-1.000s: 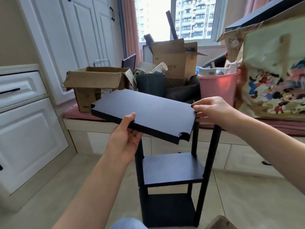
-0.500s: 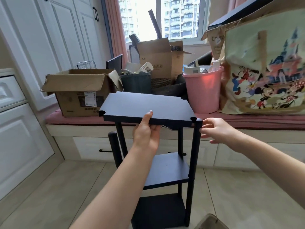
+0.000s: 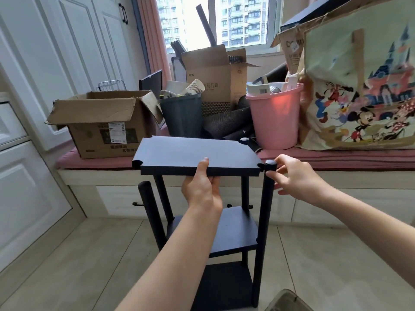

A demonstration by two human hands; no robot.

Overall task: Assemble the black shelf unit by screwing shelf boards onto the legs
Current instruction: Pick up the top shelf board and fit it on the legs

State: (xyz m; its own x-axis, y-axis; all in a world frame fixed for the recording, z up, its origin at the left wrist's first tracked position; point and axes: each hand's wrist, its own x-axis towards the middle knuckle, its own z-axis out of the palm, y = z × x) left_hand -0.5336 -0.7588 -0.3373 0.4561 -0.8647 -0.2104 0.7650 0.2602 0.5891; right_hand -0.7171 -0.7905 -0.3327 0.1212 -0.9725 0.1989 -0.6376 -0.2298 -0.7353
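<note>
The black board (image 3: 193,153) sits flat on top of the shelf (image 3: 233,232). The left hand (image 3: 202,189) holds its near edge, with the thumb on top and the fingers (image 3: 213,182) curled under. Just to the right, the right hand (image 3: 294,176) pinches the top of the near right leg (image 3: 265,221) with thumb and fingers. Past the hands, behind the board, are a pink bucket (image 3: 275,122) and a brown box (image 3: 105,126).

Top board (image 3: 193,152) above middle shelf (image 3: 235,230), before bench (image 3: 336,159)
</note>
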